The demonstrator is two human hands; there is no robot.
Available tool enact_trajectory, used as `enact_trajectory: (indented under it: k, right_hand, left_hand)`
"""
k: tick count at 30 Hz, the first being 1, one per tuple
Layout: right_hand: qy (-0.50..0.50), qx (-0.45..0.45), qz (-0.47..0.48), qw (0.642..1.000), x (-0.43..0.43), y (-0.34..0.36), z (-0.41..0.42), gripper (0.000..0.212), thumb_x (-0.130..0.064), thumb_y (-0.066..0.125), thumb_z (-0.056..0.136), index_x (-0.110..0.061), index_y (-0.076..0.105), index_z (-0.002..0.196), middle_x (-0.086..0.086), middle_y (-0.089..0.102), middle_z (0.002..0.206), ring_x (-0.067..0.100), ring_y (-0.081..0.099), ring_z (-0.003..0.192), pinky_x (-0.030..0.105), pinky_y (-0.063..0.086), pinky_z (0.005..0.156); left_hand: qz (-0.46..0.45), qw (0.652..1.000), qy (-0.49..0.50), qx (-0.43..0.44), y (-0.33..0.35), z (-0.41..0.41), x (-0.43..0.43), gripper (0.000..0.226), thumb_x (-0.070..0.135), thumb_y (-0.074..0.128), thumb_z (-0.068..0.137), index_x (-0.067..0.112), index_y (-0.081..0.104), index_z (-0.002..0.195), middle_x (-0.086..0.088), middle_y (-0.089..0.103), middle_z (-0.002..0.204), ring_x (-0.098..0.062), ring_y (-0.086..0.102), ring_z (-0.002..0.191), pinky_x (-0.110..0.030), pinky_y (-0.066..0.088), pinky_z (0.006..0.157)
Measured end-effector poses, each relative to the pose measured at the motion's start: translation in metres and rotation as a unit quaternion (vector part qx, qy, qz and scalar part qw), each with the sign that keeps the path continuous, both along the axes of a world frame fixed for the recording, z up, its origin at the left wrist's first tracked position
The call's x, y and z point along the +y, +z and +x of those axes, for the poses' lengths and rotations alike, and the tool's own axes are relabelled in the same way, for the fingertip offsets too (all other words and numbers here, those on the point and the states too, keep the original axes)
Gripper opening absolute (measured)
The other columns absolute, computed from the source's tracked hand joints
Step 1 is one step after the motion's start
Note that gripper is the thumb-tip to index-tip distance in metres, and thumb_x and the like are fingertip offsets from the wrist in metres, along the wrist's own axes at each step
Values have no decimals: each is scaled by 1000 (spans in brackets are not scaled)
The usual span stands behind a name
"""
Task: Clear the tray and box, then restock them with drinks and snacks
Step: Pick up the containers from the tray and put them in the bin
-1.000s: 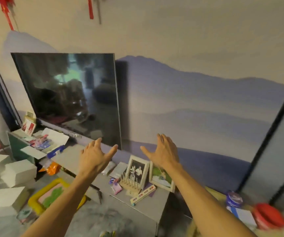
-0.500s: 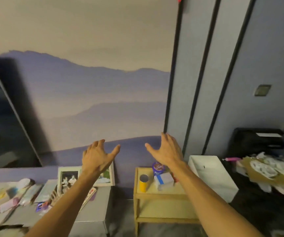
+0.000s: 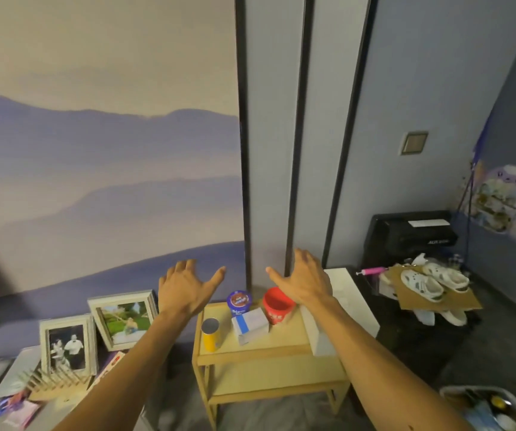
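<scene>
Both hands are empty with fingers spread. The left hand (image 3: 185, 287) is above the tray's left edge and the right hand (image 3: 304, 279) is above the red tub (image 3: 276, 306). The wooden tray (image 3: 256, 351) sits by the wall, long side running left-right. It holds an upright yellow can (image 3: 210, 335), a blue-lidded tub (image 3: 239, 301) and a white carton (image 3: 250, 325). The white box (image 3: 354, 303) is just beside the tray's right edge, its long axis pointing toward the wall, partly behind the right forearm. Versus half a second back, the view has swung right, the tray is centred, the red tub now shows, and the hands keep the same pose. Photo frames (image 3: 124, 318) stand near on the left, with open floor in front of the tray.
</scene>
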State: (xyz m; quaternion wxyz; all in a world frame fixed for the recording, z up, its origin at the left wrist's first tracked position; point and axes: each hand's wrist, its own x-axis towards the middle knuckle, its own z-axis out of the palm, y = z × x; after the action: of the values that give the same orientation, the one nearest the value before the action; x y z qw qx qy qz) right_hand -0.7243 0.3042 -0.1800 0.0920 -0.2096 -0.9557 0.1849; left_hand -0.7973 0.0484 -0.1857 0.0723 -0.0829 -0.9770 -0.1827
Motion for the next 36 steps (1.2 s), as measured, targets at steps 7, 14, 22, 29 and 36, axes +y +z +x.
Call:
enact_trajectory:
  k: [7,14,22,29,36]
  right_hand:
    - [5,-41,6,999,17,-38,-41,106,-90,52,85,-17,36,161,11,46,161,34,47,146,50,49,113]
    - [-26,-102,-8,994,39,-103,-119,107,-96,51,77,-23,41,155,7,54,152,33,53,139,49,53,107]
    - [-21,-157,-17,987,61,-170,-206,102,-92,56,79,-22,40,151,7,55,148,30,58,132,47,56,104]
    - [-25,-206,-36,978,75,-272,-241,122,-108,42,62,-28,31,153,7,47,156,33,52,139,53,53,106]
    - [-17,-264,-48,963,99,-351,-251,149,-104,60,54,-29,0,168,7,8,176,41,17,160,72,30,119]
  left_hand:
    - [-15,999,2,-46,-43,-35,31,105,102,28,79,29,55,150,-6,56,154,-32,53,140,-57,44,113]
    - [-8,994,-8,-107,-95,-122,64,104,99,34,80,25,52,151,-5,55,155,-32,52,141,-55,42,115]
    - [-16,980,-10,-200,-169,-225,95,107,101,37,77,25,51,152,-3,55,156,-31,55,139,-52,47,114]
    - [-43,959,23,-278,-251,-241,114,115,107,32,68,21,51,143,-5,58,148,-31,58,131,-51,50,110]
    - [-58,946,71,-312,-341,-243,143,138,109,39,56,20,23,160,-9,24,171,-38,44,145,-55,47,111]
